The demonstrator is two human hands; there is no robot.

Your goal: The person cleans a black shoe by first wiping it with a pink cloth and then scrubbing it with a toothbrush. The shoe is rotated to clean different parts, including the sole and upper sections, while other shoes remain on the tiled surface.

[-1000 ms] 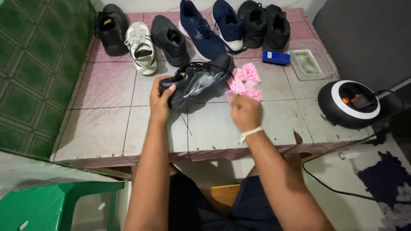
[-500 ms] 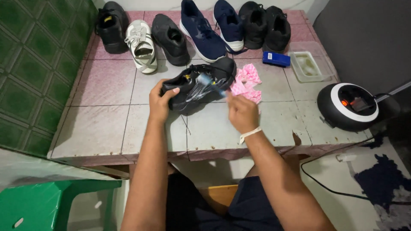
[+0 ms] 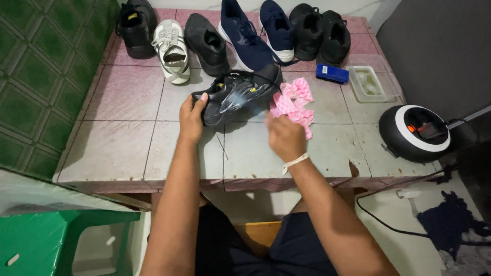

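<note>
A black shoe point(image 3: 240, 92) with white smears on its side lies tilted on the pink tiled table point(image 3: 123, 148). My left hand point(image 3: 192, 117) grips its toe end. My right hand point(image 3: 285, 137) is closed around a pink patterned cloth point(image 3: 295, 99) just right of the shoe's heel; part of the cloth bunches above my fingers and touches the shoe.
Along the table's back edge stand a black shoe point(image 3: 134, 28), a white shoe point(image 3: 173, 49), another black shoe point(image 3: 207, 43), two navy shoes point(image 3: 248, 33) and a black pair point(image 3: 321, 33). A blue block point(image 3: 331, 73), a clear tray point(image 3: 369, 83), a round black-and-white device point(image 3: 415, 133) and a green stool point(image 3: 46, 240) are nearby.
My right hand with the pink cloth has shifted slightly left along the shoe's side. The left hand keeps its grip and the shoe has barely moved.
</note>
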